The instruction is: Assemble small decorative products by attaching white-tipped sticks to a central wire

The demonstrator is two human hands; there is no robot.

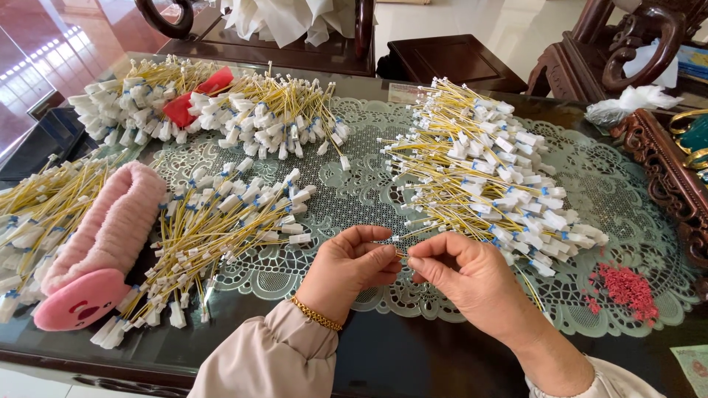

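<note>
Nearest the camera, the left hand (352, 267) and right hand (466, 278) meet fingertip to fingertip over the lace table mat (354, 184). Both are pinched shut on one thin yellow wire (403, 255) — only a short bit of it shows between the thumbs and forefingers. A gold bracelet (317, 314) circles the left wrist, above a pale sleeve cuff (276, 357).

Low right, a small scatter of red bits (627, 286) lies on the mat's edge. Low left, a pink plush roll (99, 243) with a face on its end rests on the dark glass tabletop (413, 361), between two heaps of yellow wires with white plug ends: one at the far left edge (26, 228), one just right of the roll (214, 228).

Just beyond the right hand sits the largest wire pile (483, 169), its near edge touching the fingers. Farther back, left of centre, another wire heap (214, 107) spreads wide, a red cloth scrap (193, 99) lying in it.

Beyond the table — carved dark wood chairs (627, 44), white crumpled bags (284, 18), a clear plastic bag (630, 103) on the right.
</note>
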